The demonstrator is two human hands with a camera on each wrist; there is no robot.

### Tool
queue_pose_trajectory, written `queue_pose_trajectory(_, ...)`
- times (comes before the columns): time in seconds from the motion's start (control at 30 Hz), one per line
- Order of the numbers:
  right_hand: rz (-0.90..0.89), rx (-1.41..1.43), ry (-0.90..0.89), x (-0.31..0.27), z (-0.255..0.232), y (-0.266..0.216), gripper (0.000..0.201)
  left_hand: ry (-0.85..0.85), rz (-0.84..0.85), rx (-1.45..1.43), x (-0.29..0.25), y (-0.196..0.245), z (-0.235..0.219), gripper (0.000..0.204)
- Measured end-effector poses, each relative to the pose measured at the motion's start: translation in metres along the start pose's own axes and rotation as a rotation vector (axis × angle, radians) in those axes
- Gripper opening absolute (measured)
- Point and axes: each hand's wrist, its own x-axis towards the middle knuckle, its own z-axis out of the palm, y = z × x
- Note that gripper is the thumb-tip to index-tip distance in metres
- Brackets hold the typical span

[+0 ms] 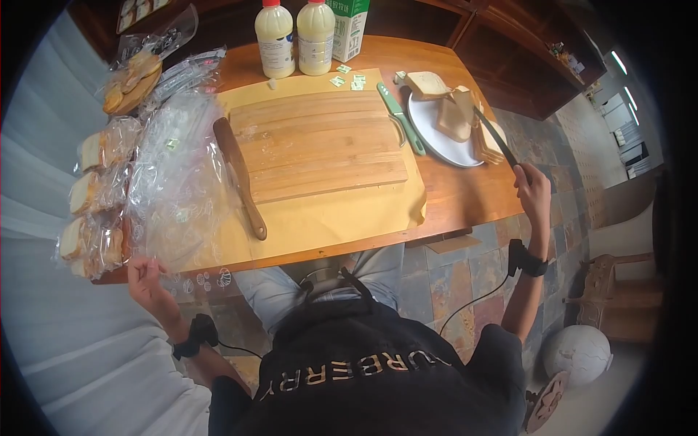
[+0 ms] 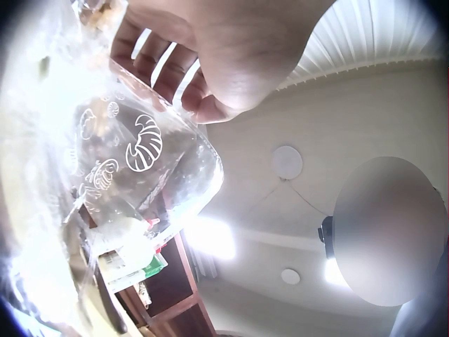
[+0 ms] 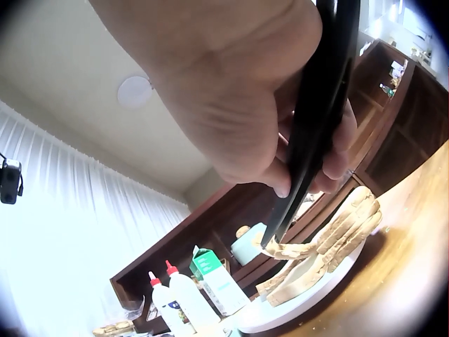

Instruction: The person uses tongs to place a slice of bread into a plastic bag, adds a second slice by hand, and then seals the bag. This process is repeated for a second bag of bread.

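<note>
My right hand (image 1: 534,192) grips black tongs (image 1: 496,134) from the right of the table; in the right wrist view, the hand (image 3: 231,91) has its fingers round the tongs (image 3: 319,119), whose tips meet a bread slice (image 3: 287,250). That slice (image 1: 454,120) is at the white plate (image 1: 451,151), among other slices. By the table's front left corner, my left hand (image 1: 150,287) pinches the edge of a clear printed plastic bag (image 1: 174,203). In the left wrist view, the curled fingers of the hand (image 2: 224,49) are at the bag (image 2: 175,154).
A wooden board (image 1: 320,145) lies mid-table, with a wooden knife (image 1: 240,178) on its left and a green knife (image 1: 401,118) on its right. Two bottles (image 1: 276,43) and a carton (image 1: 350,29) stand behind. Wrapped bread (image 1: 91,192) lines the left edge.
</note>
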Motion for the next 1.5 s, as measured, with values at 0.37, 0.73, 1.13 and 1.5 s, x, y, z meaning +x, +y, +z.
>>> queue_pose_trajectory(0.37, -0.225, 0.272, 0.01, 0.007, -0.004, -0.049, 0.024, 0.012, -0.006, 0.052, -0.014, -0.008, 0.004, 0.013)
queue_pose_trajectory(0.73, -0.611, -0.071, 0.133, -0.036, 0.006, -0.15, 0.014, 0.008, -0.042, 0.01, -0.021, 0.0, 0.012, 0.011)
queue_pose_trajectory(1.13, -1.007, -0.036, 0.089, -0.065, -0.01, -0.222, 0.018, -0.146, -0.015, 0.188, -0.027, 0.038, 0.048, 0.016)
queue_pose_trajectory(1.5, -1.321, -0.266, 0.101, -0.065, -0.009, -0.256, 0.025, -0.202, -0.019, 0.097, -0.033, 0.045, 0.068, 0.017)
